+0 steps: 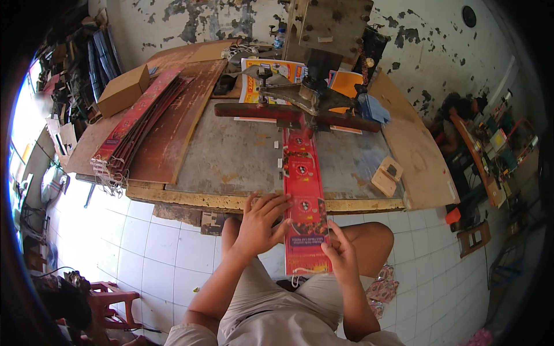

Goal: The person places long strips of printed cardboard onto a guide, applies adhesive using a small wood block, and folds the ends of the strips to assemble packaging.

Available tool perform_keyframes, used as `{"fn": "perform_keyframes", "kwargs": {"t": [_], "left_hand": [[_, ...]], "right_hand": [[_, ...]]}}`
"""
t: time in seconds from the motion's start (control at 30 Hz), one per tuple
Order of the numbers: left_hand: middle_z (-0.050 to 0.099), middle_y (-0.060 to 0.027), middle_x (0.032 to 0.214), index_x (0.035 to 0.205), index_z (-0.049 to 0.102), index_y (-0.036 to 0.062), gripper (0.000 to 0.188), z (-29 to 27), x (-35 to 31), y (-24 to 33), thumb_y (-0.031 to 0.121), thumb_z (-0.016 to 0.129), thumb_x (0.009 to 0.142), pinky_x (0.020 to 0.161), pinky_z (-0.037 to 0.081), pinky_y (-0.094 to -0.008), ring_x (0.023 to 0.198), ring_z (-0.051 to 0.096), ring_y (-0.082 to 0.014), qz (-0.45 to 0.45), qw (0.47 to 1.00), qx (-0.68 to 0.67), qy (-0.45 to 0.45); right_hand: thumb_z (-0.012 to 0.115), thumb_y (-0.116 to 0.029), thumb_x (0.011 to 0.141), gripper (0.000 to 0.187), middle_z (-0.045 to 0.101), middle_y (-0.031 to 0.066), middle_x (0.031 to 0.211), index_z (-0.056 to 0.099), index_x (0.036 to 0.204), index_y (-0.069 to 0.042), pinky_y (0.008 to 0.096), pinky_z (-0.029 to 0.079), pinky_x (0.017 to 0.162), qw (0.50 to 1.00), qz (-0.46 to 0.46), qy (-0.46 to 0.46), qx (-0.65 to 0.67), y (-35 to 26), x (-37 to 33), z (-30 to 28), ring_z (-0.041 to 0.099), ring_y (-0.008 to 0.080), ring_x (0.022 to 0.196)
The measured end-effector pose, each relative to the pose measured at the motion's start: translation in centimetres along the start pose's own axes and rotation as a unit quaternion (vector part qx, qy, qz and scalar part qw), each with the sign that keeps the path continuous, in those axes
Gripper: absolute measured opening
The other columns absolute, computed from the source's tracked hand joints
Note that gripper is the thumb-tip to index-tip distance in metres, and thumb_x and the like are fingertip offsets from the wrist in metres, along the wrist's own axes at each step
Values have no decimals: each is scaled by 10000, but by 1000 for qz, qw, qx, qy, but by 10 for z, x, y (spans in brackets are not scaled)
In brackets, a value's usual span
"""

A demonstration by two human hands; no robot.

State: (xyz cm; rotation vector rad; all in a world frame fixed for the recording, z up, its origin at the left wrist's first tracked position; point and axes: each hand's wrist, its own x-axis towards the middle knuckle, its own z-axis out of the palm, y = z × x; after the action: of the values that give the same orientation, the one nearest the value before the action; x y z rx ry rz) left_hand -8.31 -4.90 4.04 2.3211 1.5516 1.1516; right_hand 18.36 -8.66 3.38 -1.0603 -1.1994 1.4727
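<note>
A long, narrow red printed strip, apparently folded card, runs from beneath the machine's dark red crossbar over the table's front edge toward my lap. A white cord loop hangs from its near end. My left hand is open, its spread fingers resting along the strip's left edge. At the right edge, near the close end, my right hand grips the strip between thumb and fingers. Its undersides are hidden. Part of the far end is covered by the crossbar.
Similar red strips with white cords lie piled at the table's left, beside a brown cardboard box. A small wooden block sits on the right. Behind the crossbar are printed sheets and a blue cloth. A red stool stands lower left.
</note>
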Motion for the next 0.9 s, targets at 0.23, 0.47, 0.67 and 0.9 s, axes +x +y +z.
{"fn": "perform_keyframes", "kwargs": {"t": [0.23,0.47,0.67,0.9], "left_hand": [[663,-43,1606,1449,727,97,490,6,21,-22,370,726,1042,1335,237,-628,1520,552,-323,12,998,53,-8],[643,-34,1638,1499,699,103,544,8,24,-19,313,736,999,1331,255,-631,1527,546,-339,4,998,67,-7],[640,-12,1643,1508,697,112,565,11,26,-21,287,742,973,1328,262,-630,1530,544,-339,-10,997,74,-11],[632,-1,1652,1522,689,124,573,12,28,-18,278,730,972,1329,266,-621,1537,540,-331,-15,996,87,-16]], "right_hand": [[683,-32,1116,689,755,15,1000,391,1738,14,215,511,844,1000,-20,-15,-12,2,60,-5,638,24,900],[705,-64,1114,687,717,-3,930,416,1734,-3,211,454,767,999,-33,0,-41,11,78,-6,568,13,831],[755,-108,1087,602,726,-53,831,558,1646,0,201,456,723,968,-42,37,-244,-27,77,6,547,-10,754],[797,-155,1053,591,683,-40,687,624,1600,-13,208,397,634,984,-90,57,-143,18,90,-9,487,-16,667]]}}
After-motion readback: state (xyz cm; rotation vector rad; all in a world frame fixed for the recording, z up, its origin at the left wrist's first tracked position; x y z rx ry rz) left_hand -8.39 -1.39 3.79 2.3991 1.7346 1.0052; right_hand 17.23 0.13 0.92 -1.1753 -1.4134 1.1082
